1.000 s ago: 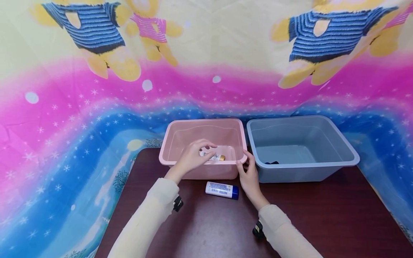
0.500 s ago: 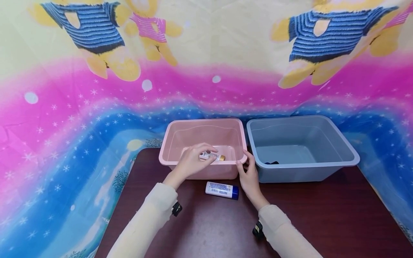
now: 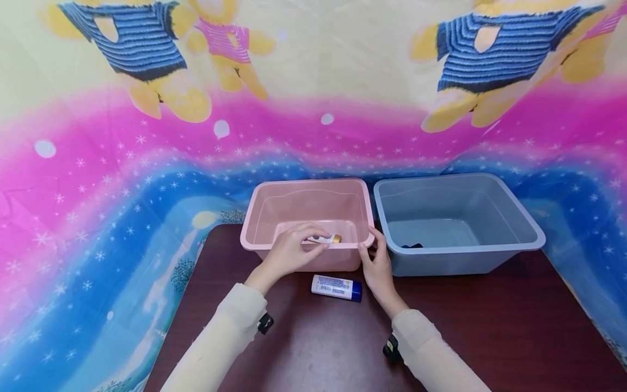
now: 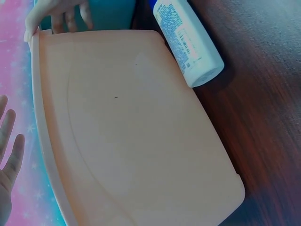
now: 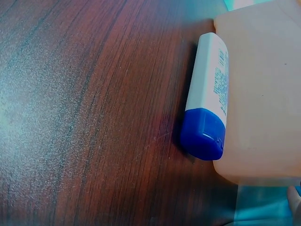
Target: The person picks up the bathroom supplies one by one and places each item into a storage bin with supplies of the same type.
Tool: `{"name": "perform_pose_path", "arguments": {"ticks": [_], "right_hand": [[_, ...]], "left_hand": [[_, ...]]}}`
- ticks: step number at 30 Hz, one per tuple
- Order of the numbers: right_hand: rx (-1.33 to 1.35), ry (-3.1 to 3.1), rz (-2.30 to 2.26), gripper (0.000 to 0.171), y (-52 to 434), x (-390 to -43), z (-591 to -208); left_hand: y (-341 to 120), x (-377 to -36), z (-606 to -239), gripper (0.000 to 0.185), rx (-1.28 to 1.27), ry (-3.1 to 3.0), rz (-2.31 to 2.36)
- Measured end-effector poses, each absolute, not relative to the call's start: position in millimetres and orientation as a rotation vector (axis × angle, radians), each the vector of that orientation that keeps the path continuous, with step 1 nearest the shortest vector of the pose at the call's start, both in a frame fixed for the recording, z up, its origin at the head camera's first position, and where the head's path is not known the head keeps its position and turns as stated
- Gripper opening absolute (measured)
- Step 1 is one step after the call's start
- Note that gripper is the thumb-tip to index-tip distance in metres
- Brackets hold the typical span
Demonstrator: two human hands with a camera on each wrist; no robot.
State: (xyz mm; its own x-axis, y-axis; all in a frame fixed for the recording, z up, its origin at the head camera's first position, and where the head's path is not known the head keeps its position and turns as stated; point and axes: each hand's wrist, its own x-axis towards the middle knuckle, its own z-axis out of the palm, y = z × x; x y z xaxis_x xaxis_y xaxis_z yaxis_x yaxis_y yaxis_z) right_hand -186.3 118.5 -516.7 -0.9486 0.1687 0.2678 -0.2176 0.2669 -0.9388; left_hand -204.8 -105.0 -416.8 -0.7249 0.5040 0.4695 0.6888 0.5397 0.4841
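My left hand (image 3: 289, 249) hovers over the front rim of the pink plastic bin (image 3: 307, 188), its fingers loosely bent with nothing in them. In the left wrist view, fingers (image 4: 14, 155) of this hand show apart from the bin wall. Inside the bin lies a white tube with a gold cap (image 3: 336, 238), partly hidden behind that hand. At the bin's front right corner, my right hand (image 3: 379, 270) pinches the rim between thumb and fingers. A white bottle with a blue cap (image 3: 335, 287) lies on its side in front of the bin, between both wrists.
To the right stands a blue-grey plastic bin (image 3: 465, 250), close beside the pink one, with a small black object (image 3: 412, 246) inside. Both bins rest on a dark brown table (image 3: 323, 348). A patterned cloth (image 3: 313, 109) hangs right behind them.
My left hand has sunk slightly and drawn back toward me over the pink bin's front rim. The right hand keeps its hold on the corner, and the bottle has stayed put.
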Motion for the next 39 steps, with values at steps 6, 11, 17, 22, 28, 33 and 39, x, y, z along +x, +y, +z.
{"name": "perform_pose_path", "arguments": {"ticks": [6,11,17,22,28,33,39], "right_hand": [[0.035,-2.245,1.73,0.05,117.4,-186.0,-516.4],[0.039,-2.248,1.737,0.051,117.6,-186.2,-515.8],[0.046,-2.236,1.747,0.051,117.8,-185.9,-515.4],[0.049,-2.238,1.743,0.052,118.1,-186.1,-516.1],[0.049,-2.252,1.738,0.052,117.7,-185.9,-514.4],[0.059,-2.258,1.745,0.052,117.7,-185.9,-513.8],[0.057,-2.26,1.748,0.053,119.0,-185.7,-515.3]], "left_hand": [[-107.2,-198.4,-421.7,0.022,-1.001,-2.521,-0.938],[-107.2,-194.4,-427.0,0.022,-0.994,-2.547,-0.947],[-107.3,-190.5,-432.2,0.021,-1.017,-2.552,-0.95],[-106.5,-186.3,-436.0,0.022,-1.041,-2.536,-0.954],[-105.1,-181.9,-440.9,0.024,-1.017,-2.553,-0.989],[-103.9,-178.7,-446.1,0.023,-1.013,-2.563,-0.991],[-102.0,-174.5,-453.3,0.023,-1.009,-2.562,-1.0]]}}
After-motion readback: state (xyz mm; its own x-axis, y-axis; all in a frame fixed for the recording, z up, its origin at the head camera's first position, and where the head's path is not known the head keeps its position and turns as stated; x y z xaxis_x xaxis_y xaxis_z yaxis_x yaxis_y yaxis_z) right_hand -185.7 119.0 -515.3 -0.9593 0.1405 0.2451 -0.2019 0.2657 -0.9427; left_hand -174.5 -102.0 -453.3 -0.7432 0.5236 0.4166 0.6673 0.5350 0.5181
